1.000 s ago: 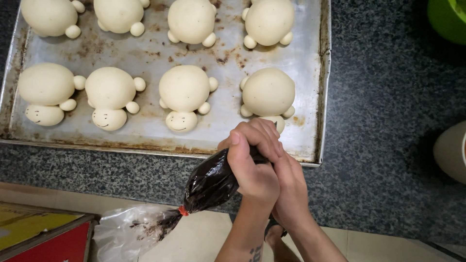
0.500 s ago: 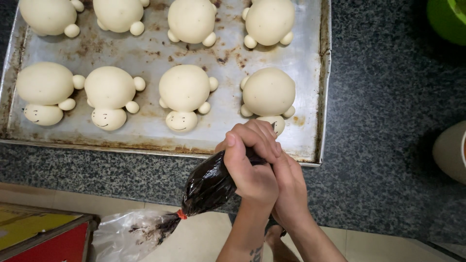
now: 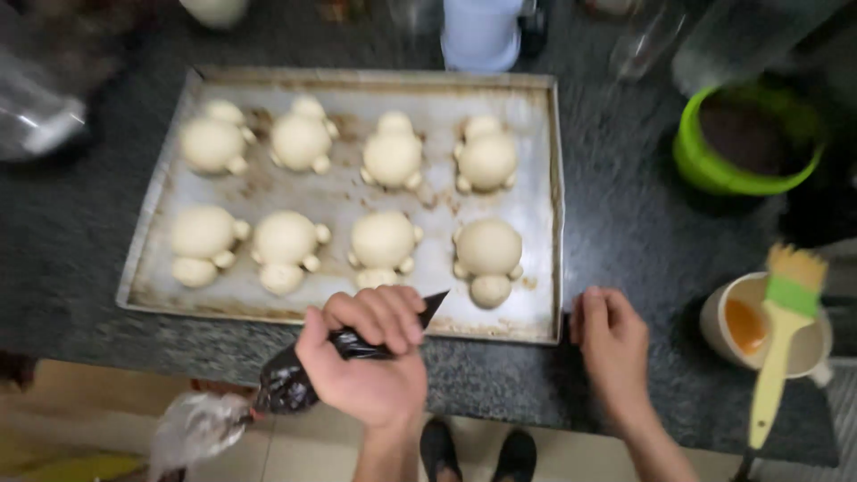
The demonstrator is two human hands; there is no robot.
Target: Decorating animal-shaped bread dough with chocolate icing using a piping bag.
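Note:
A metal baking tray [image 3: 536, 205] lies on the dark speckled counter and holds several pale dough buns shaped like small animals, such as the front right one [image 3: 487, 253]. My left hand [image 3: 366, 366] is closed around a piping bag [image 3: 295, 379] with dark filling, at the tray's front edge. The bag's tip [image 3: 436, 302] points right, just over the rim and short of the front right bun. My right hand [image 3: 614, 344] rests palm down on the counter, beside the tray's front right corner, holding nothing.
At the right stand a green bowl [image 3: 745, 147] with dark contents and a white cup [image 3: 759, 326] of orange liquid, with a pastry brush [image 3: 786, 312] lying across it. A white container [image 3: 482, 31] stands behind the tray. My feet [image 3: 478, 451] show below the counter edge.
My right hand has let go of the piping bag and moved right onto the counter. The bag's tip has come off the front right bun. The view has pulled back.

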